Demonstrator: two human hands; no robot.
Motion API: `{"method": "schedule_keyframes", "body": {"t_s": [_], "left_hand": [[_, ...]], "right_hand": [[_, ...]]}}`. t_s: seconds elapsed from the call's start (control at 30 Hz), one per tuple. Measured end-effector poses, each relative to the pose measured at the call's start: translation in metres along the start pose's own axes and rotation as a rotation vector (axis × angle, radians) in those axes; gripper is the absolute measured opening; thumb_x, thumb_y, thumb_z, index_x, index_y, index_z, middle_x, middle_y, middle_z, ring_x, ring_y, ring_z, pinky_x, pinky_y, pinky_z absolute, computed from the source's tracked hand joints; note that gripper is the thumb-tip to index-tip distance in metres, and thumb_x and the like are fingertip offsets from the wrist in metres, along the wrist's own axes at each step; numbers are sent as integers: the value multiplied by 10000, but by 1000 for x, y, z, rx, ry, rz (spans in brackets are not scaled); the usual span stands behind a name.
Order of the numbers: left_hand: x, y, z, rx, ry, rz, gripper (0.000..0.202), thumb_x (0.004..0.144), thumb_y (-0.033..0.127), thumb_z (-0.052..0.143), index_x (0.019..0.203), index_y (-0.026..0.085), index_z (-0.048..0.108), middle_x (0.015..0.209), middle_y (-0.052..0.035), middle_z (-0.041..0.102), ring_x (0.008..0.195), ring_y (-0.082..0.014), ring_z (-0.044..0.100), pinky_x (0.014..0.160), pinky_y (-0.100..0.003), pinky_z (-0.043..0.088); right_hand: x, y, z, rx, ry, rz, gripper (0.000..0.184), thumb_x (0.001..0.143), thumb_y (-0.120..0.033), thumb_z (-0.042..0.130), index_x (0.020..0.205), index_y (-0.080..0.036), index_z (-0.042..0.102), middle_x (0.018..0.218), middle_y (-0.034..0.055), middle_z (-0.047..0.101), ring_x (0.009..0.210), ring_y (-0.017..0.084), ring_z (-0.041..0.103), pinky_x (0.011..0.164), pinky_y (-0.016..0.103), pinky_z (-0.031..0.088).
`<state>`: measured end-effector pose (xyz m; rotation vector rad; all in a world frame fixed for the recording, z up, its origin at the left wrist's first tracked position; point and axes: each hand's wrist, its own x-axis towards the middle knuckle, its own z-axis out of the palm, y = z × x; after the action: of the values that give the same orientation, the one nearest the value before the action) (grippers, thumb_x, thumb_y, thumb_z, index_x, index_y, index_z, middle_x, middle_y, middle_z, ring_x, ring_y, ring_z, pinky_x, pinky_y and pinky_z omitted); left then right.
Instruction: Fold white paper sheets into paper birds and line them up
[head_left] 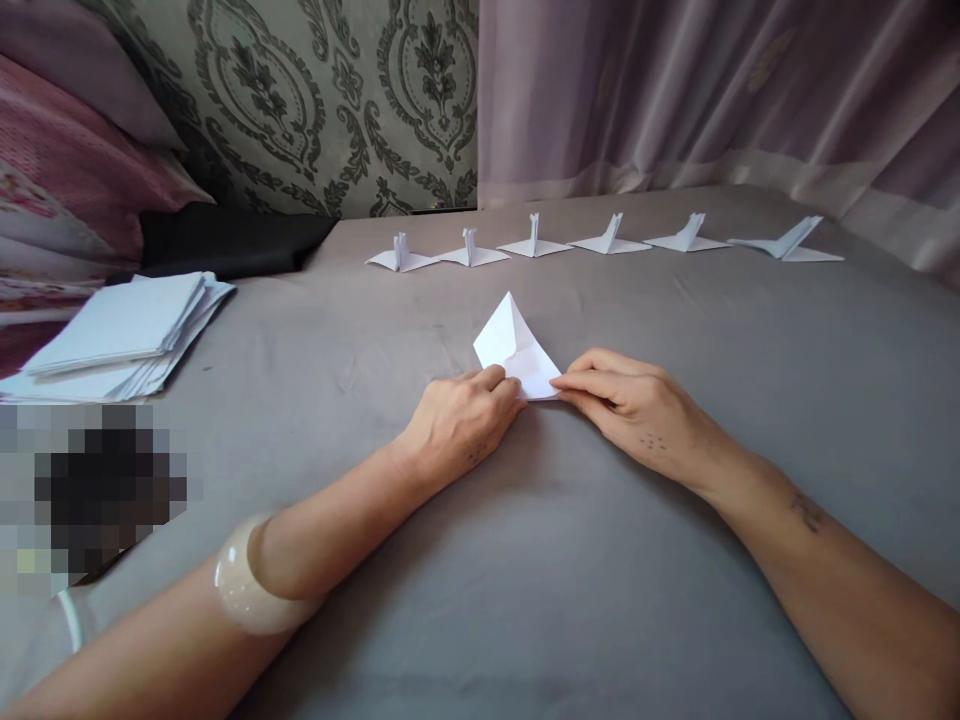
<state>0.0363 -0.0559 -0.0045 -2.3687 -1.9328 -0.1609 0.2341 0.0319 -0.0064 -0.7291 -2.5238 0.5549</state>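
Folded paper (514, 345), a white pointed shape, lies flat on the grey sheet (525, 560) in the middle of the bed, its tip aimed away from the person. Off to the left sits a stack of blank sheets (120, 335). The left hand (461, 420), fingers bunched, pins the near left edge. The right hand (634, 405) pinches the near right corner between thumb and forefinger. To my eye the crease wants its edges lined up before any pressing, and a firm left hand, since this surface looks soft. Beyond, six folded pieces (609, 240) stand in a row
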Motion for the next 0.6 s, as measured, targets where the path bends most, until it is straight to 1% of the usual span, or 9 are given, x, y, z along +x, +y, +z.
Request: {"method": "schedule_keyframes", "body": {"t_s": [0.13,0.33,0.47,0.6], "left_hand": [[0,1,1,32,12,20,344,997,320,329,948,173,636,809,-33,620,724,-157,599,459,-252,248],[-2,1,2,92,43,70,302,985,263,347,881,169,615,753,-35,591,693,-151,582,446,-243,260],[-3,1,4,129,60,102,254,958,196,370,843,165,595,706,-29,569,657,-147,566,421,-248,197],[-2,1,6,158,59,120,210,907,122,412,794,165,583,692,-23,564,621,-143,545,415,-271,119]], "right_hand": [[-1,-1,0,-33,-5,-2,262,929,-230,465,1050,-240,696,955,38,660,771,141,596,702,278,456],[-1,-2,0,-71,-2,7,257,936,-234,456,1024,-237,697,952,25,657,745,126,589,692,268,444],[-1,-2,0,-104,9,-3,239,937,-226,460,992,-231,692,951,10,656,734,109,573,677,252,426],[-1,-2,3,-186,62,-4,192,925,-223,493,952,-248,681,940,-24,656,694,85,551,606,234,388]]}}
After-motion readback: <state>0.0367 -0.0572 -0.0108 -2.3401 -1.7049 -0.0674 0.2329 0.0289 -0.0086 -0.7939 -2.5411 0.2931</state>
